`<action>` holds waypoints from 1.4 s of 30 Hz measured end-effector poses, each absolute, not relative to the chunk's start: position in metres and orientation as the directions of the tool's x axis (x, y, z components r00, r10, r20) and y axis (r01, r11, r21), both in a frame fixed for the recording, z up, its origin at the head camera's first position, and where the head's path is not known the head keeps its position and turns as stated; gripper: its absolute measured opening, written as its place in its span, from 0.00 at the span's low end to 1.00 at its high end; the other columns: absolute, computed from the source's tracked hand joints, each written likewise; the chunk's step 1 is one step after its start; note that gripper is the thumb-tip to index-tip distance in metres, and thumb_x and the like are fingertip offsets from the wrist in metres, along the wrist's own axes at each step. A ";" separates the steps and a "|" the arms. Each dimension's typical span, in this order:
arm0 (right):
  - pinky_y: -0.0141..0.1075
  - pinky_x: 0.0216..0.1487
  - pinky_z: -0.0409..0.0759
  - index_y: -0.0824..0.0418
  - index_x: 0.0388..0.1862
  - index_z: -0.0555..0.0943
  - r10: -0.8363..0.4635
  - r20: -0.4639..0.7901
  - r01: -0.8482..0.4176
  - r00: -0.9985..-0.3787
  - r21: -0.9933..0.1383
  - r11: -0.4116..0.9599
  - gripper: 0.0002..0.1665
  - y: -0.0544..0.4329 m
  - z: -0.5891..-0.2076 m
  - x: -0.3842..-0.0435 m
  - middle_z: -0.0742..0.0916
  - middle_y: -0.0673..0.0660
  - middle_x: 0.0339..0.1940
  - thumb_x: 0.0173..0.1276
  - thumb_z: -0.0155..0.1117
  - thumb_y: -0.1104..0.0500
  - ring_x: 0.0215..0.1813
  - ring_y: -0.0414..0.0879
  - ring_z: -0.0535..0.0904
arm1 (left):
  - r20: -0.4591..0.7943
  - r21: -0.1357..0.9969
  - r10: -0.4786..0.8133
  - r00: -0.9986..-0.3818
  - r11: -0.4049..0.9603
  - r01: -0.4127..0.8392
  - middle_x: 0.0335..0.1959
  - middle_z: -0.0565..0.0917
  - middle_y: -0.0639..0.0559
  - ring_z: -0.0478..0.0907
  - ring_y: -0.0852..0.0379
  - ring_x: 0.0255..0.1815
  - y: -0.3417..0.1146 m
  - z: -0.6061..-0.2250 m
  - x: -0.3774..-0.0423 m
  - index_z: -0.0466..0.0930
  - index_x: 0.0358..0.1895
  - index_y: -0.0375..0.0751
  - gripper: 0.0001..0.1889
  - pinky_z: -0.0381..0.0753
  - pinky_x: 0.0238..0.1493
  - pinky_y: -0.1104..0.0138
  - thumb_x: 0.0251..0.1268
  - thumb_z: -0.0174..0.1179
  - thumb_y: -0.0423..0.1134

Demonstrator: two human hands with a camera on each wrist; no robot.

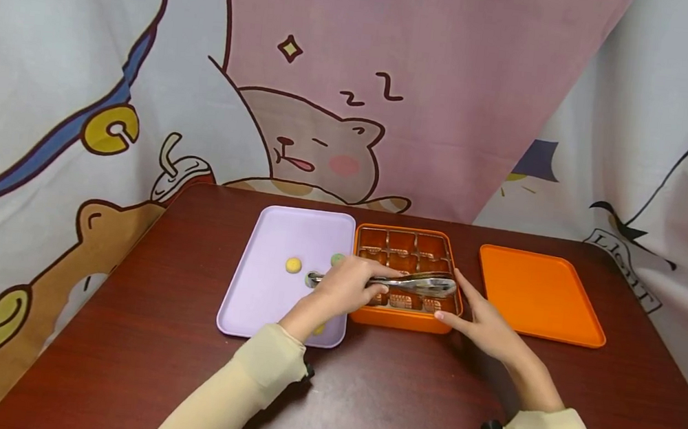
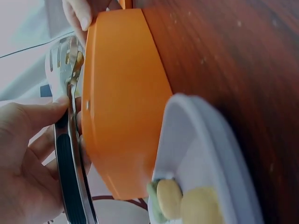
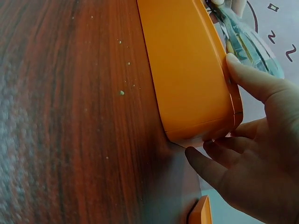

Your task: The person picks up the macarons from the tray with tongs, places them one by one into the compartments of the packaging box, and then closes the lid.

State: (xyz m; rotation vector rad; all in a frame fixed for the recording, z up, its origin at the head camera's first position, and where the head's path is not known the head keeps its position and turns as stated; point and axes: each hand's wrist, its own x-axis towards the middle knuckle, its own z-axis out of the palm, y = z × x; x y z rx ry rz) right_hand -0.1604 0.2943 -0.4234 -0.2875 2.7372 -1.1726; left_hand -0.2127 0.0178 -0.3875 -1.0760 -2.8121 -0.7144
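My left hand [image 1: 342,287] holds metal serving tongs [image 1: 430,285] by their dark-lined handles, the tips reaching over the right part of an orange box [image 1: 399,320]. A small yellowish piece [image 2: 80,59] shows between the slotted tips in the left wrist view. Inside the box sits a clear divided insert [image 1: 401,242] with several square compartments. My right hand [image 1: 483,322] grips the box's front right corner, thumb [image 3: 247,74] at the front rim and fingers round the side. Left of the box, a lilac tray [image 1: 270,235] carries a yellow ball [image 1: 293,265] and a green ball [image 1: 337,259].
An orange lid [image 1: 541,296] lies flat on the dark wooden table [image 1: 388,398], to the right of the box. More yellow dough-like pieces [image 2: 201,205] lie near the tray's front edge. Patterned cloth [image 1: 441,113] hangs behind the table.
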 end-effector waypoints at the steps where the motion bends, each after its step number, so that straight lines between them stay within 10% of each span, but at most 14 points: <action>1: 0.72 0.69 0.53 0.60 0.83 0.39 -0.234 -0.061 -0.118 -0.970 -0.727 0.676 0.58 0.294 -0.423 -0.160 0.50 0.70 0.82 0.70 0.64 0.44 0.79 0.73 0.47 | 0.200 0.407 0.620 -0.759 0.652 0.640 0.50 0.89 0.55 0.76 0.61 0.32 0.020 -0.388 -0.212 0.82 0.61 0.61 0.20 0.70 0.33 0.70 0.67 0.65 0.41; 25: 0.72 0.70 0.52 0.61 0.83 0.39 -0.227 -0.063 -0.106 -0.972 -0.742 0.662 0.58 0.293 -0.417 -0.158 0.50 0.71 0.82 0.70 0.65 0.46 0.79 0.73 0.47 | 0.122 0.348 0.597 -0.793 0.722 0.598 0.48 0.89 0.54 0.75 0.62 0.26 0.036 -0.392 -0.213 0.81 0.61 0.65 0.20 0.66 0.21 0.71 0.67 0.65 0.45; 42: 0.72 0.70 0.51 0.61 0.83 0.39 -0.238 -0.069 -0.105 -0.969 -0.753 0.649 0.58 0.292 -0.419 -0.157 0.50 0.71 0.82 0.70 0.65 0.48 0.79 0.73 0.47 | 0.197 0.573 0.554 -0.809 0.604 0.554 0.62 0.83 0.46 0.79 0.47 0.63 -0.026 -0.368 -0.201 0.79 0.64 0.45 0.23 0.75 0.64 0.54 0.65 0.66 0.41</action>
